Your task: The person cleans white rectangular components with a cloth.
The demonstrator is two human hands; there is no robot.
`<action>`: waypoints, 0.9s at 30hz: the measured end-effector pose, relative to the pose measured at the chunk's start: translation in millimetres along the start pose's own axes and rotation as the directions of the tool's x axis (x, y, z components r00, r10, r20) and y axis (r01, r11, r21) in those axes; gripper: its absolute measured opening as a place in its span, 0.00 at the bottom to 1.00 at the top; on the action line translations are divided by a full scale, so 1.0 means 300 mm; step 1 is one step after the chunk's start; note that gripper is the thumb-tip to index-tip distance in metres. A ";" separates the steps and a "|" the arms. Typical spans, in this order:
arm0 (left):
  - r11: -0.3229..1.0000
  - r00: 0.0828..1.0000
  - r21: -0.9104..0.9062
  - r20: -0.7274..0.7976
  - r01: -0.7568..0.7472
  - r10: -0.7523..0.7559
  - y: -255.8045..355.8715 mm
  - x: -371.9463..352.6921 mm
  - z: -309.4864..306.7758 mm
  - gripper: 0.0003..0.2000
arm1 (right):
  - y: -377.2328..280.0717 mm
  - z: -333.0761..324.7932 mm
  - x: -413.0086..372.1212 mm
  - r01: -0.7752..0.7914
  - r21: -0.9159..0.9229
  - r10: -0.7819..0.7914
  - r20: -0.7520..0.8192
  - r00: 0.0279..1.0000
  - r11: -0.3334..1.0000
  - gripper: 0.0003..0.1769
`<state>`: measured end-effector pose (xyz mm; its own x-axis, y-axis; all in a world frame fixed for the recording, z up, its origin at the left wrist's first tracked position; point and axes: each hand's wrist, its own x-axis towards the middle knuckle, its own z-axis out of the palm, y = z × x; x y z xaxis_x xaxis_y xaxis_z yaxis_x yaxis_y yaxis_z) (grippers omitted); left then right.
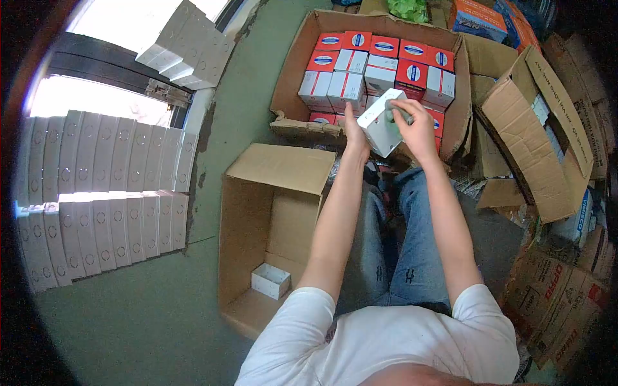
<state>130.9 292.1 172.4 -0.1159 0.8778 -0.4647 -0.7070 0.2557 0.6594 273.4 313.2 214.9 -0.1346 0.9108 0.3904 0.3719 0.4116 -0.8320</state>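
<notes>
A small white box [384,132], tilted, is held between my two hands in front of a large carton. My left hand [356,132] supports its left side, thumb up along the edge. On the opposite side my right hand [417,125] has its fingers bent in against the box, near its upper edge. A greyish-green patch shows by these fingertips; I cannot tell what it is. Just beyond, the large open carton [288,93] contains rows of red and white boxes [412,73].
To my left stands an open carton [277,164] with a white open-topped tray [270,281] inside. White boxes [106,157] are stacked in rows at the far left, with more white boxes [187,48] above. Flattened and open cartons [534,148] crowd the right side.
</notes>
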 end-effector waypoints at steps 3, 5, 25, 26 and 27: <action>0.993 0.999 0.115 -0.043 0.000 0.005 0.008 -0.024 0.033 0.43 | 0.093 0.000 0.017 -0.054 -0.031 0.051 -0.080 0.995 0.998 0.10; 0.992 0.999 0.127 -0.046 0.013 -0.007 -0.003 -0.024 0.032 0.43 | 0.109 -0.006 0.023 -0.099 -0.057 0.088 -0.164 0.982 0.994 0.11; 0.967 0.980 -0.185 -0.126 -0.177 0.155 0.049 -0.040 -0.018 0.41 | 0.019 0.043 -0.044 -0.058 0.012 0.049 0.367 0.929 0.998 0.11; 0.959 0.976 -0.197 -0.117 -0.203 0.182 0.048 -0.056 0.002 0.40 | 0.032 0.059 -0.044 -0.100 0.081 0.073 0.278 0.958 0.992 0.11; 0.960 0.980 -0.202 -0.096 -0.192 0.176 0.039 -0.055 0.002 0.41 | 0.010 0.061 -0.043 -0.093 0.154 0.047 0.278 0.959 0.984 0.11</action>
<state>124.8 280.9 188.1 -0.3047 0.8663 -0.3957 -0.7973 -0.0048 0.6035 259.4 303.4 200.1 -0.3667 0.9025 0.2258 0.2373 0.3254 -0.9153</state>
